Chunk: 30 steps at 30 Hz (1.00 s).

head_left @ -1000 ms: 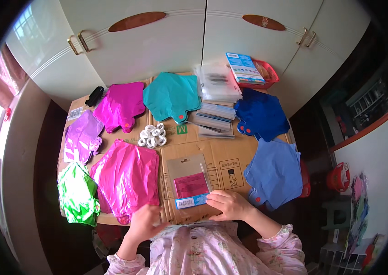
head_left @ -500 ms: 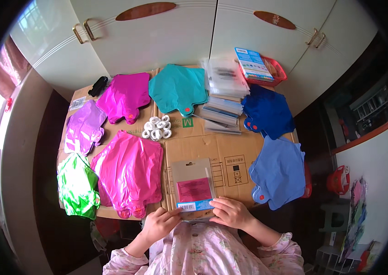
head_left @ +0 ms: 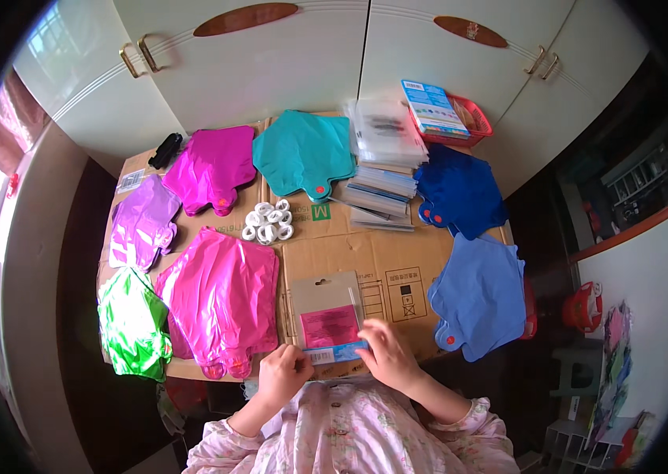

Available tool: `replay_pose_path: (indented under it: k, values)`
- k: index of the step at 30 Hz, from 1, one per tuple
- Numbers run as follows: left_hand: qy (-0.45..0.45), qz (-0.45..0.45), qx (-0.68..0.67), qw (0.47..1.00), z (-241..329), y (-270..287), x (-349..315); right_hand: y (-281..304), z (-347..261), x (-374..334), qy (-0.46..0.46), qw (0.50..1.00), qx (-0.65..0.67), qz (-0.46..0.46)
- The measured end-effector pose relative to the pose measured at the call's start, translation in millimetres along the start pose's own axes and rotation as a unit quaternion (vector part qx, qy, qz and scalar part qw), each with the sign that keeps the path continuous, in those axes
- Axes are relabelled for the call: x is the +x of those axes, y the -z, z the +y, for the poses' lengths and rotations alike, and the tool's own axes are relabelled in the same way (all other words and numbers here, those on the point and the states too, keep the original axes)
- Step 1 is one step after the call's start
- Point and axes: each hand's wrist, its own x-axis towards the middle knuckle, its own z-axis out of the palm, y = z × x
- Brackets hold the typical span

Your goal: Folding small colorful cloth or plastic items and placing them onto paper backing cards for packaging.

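Observation:
A flat clear packet (head_left: 326,288) with a grey back, a folded pink piece inside and a blue label band lies on the cardboard close to me. At its lower left corner is my left hand (head_left: 282,378), closed with fingers curled; whatever they pinch is hidden. My right hand (head_left: 391,359) is at the packet's lower right edge, its fingers apart and slightly bent, holding nothing. Beside my left hand lies a stack of shiny pink foil balloons (head_left: 223,296). Beyond the packet sits a pile of small white ribbon rolls (head_left: 268,221).
Around the cardboard (head_left: 326,253) lie foil balloons: green (head_left: 132,324), lilac (head_left: 143,221), magenta (head_left: 209,170), teal (head_left: 304,150), dark blue (head_left: 464,189) and light blue (head_left: 480,296). Clear bags (head_left: 385,130) top the stacked packets (head_left: 381,197), near a red basket (head_left: 480,130).
My left hand has curled its fingers in at the packet's lower left corner. My right hand has lifted its fingers and turned upward along the right edge.

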Motion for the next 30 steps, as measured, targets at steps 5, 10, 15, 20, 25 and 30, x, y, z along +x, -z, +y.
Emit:
replay_pose_path:
  k: [5, 10, 15, 20, 25, 30]
  values:
    - [0.076, 0.010, 0.121, 0.990, 13.7, 5.4, 5.0, 5.0, 6.5, 1.0, -0.043, 0.998, -0.039, -0.020]
    - [0.074, -0.021, 0.094, 0.993, 16.3, 8.3, 4.3, 3.7, 8.4, -1.5, -0.066, 0.997, -0.050, -0.003]
    - [0.206, -0.057, -0.478, 0.852, 15.4, 5.5, -2.7, 8.5, 2.4, -4.0, -0.100, 0.991, 0.083, -0.042]
    - [0.167, -0.087, -0.555, 0.810, 17.0, 7.7, 1.7, 5.6, -5.7, -19.6, -0.225, 0.857, 0.462, -0.027]
    - [0.139, -0.117, -0.592, 0.785, 6.4, -6.4, 1.7, 22.9, -2.3, -33.0, -0.266, 0.816, 0.513, -0.014]
    - [0.063, -0.105, -0.526, 0.842, 29.9, -12.2, 24.0, 33.0, 9.3, -39.8, -0.130, 0.822, 0.550, 0.067]
